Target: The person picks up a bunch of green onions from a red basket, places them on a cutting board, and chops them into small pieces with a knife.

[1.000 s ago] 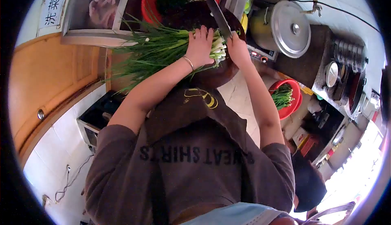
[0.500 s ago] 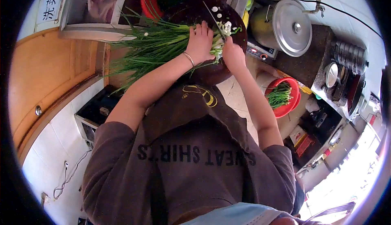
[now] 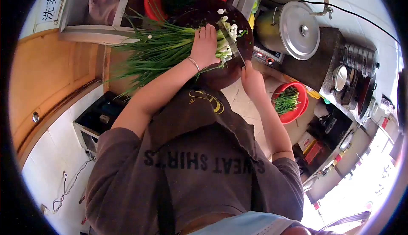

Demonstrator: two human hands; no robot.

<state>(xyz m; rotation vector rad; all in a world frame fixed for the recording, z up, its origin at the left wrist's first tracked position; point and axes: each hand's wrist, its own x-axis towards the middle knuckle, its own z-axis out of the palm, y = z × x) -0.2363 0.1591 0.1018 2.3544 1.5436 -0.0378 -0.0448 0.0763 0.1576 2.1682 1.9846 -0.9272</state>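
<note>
A large bunch of scallions (image 3: 161,46) lies across a dark round chopping board (image 3: 236,9), green tops hanging off its left side. My left hand (image 3: 205,46), with a bracelet at the wrist, is closed over the bunch near the white ends. In my right hand (image 3: 253,81) is the handle of a kitchen knife (image 3: 232,44), at the board's lower right edge. The blade slants up and left across the white ends. Small cut white pieces (image 3: 220,11) lie on the board beyond it.
Behind the board stands a red basin (image 3: 153,1) with chopped greens, beside a metal sink (image 3: 70,26) holding pale meat (image 3: 104,1). To the right are a lidded pot (image 3: 299,31) and, lower down, a red bucket (image 3: 293,115) with more scallions. A wooden door (image 3: 55,73) is at left.
My right hand has moved down and right with the knife, whose blade now lies lower across the white ends. My left hand stays on the scallions. The whole view has shifted slightly.
</note>
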